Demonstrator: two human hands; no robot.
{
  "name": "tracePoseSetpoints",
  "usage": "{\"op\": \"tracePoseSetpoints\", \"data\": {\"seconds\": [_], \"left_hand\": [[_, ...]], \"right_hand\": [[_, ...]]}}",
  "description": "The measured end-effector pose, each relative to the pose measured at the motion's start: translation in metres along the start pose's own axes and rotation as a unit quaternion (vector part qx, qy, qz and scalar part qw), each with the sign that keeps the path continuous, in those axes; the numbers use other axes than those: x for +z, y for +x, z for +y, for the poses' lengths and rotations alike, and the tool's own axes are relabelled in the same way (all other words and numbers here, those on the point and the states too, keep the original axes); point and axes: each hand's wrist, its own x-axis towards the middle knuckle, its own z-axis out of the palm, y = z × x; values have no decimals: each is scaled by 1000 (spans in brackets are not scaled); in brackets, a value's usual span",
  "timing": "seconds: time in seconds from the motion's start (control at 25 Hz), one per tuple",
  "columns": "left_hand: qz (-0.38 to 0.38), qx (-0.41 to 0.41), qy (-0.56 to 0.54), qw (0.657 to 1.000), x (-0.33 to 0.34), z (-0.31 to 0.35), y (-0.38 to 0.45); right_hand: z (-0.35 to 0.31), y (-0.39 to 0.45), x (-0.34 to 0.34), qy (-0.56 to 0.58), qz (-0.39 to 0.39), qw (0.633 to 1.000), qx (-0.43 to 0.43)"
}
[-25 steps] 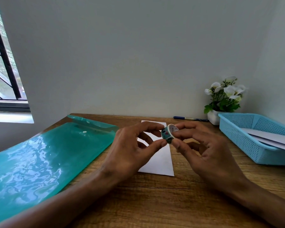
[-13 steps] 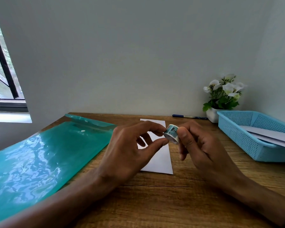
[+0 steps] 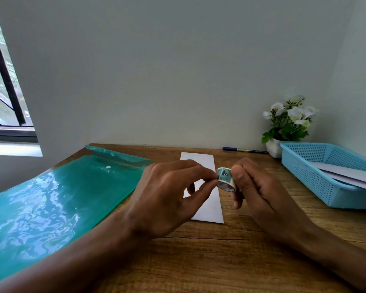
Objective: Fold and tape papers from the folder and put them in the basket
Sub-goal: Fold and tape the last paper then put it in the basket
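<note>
From the head camera, the right hand (image 3: pixel 260 193) holds a small roll of patterned tape (image 3: pixel 226 179) up over the bench (image 3: pixel 199 261), its fingers (image 3: pixel 239 176) curled round the roll. A second ago both hands cupped the roll close together. Now the left hand (image 3: pixel 169 197) has slid to the 9 o'clock side of it, and its thumb and first finger pinch at the roll's edge. That looks like finding the loose end, so pulling off a strip may come next.

The folded white paper (image 3: pixel 207 206) lies flat on the bench right under the hands and has not moved. No tape shows on it yet.

The green folder (image 3: pixel 57 208) lies at 9 o'clock. The blue basket (image 3: pixel 325 187) sits at 3 o'clock with white folded papers (image 3: pixel 351 176) already inside. A pen (image 3: pixel 243 149) and a flower pot (image 3: pixel 287 125) stand at the back by the wall.
</note>
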Motion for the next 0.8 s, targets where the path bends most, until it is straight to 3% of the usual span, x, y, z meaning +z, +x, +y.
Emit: {"op": "tracePoseSetpoints", "data": {"seconds": [0.24, 0.6, 0.8], "left_hand": [[-12, 55, 63, 996, -4, -1, 0], [-54, 31, 59, 996, -7, 4, 1], [-40, -38, 22, 998, -2, 3, 1]], "right_hand": [[-2, 1, 1, -40, -4, 999, -24], [0, 2, 3, -68, -9, 996, -56], [0, 2, 5, -60, -6, 997, -51]]}}
